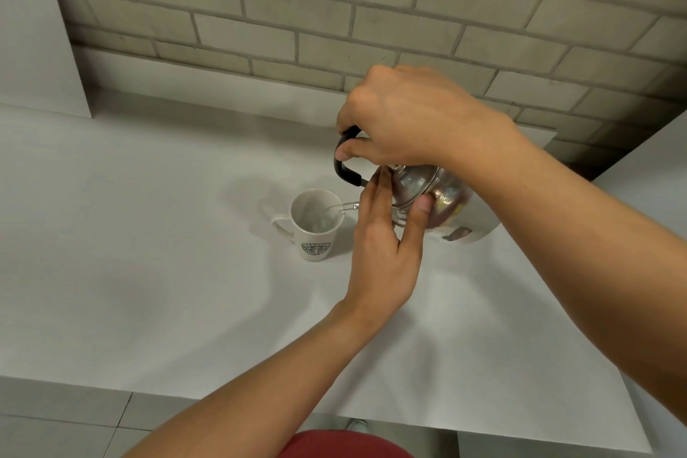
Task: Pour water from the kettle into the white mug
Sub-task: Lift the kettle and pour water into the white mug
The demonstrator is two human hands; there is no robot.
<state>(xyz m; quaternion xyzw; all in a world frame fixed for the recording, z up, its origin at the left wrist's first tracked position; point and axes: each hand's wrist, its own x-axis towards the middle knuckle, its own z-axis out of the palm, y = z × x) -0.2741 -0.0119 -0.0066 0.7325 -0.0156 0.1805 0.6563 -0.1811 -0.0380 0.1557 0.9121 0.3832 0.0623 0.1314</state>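
**Midway: kettle tipped, water running into the mug**

Clearly the pour is under way. The kettle point(435, 197), a small polished steel one, hangs tilted over the white table point(148, 290), toward its back edge and right of the middle, its thin spout point(349, 205) reaching over the rim of the white mug point(315, 225). A stream of water appears to fall from the spout into the mug, which stands upright on the table just to the left.

The kettle is probably moderately heavy with water, rigid, and slick on its shiny body; it may be hot. The black handle point(344, 167) is the safe place to hold it, and the mug, being ceramic, would chip if knocked.

The right hand point(412, 119) is closed around the top of that handle and carries the weight. The left hand point(386, 245) is mostly open, fingers extended against the lid point(409, 184) and thumb pressed on the body, steadying rather than gripping. I judge a slow, even tilt will keep the thin stream inside the rim.
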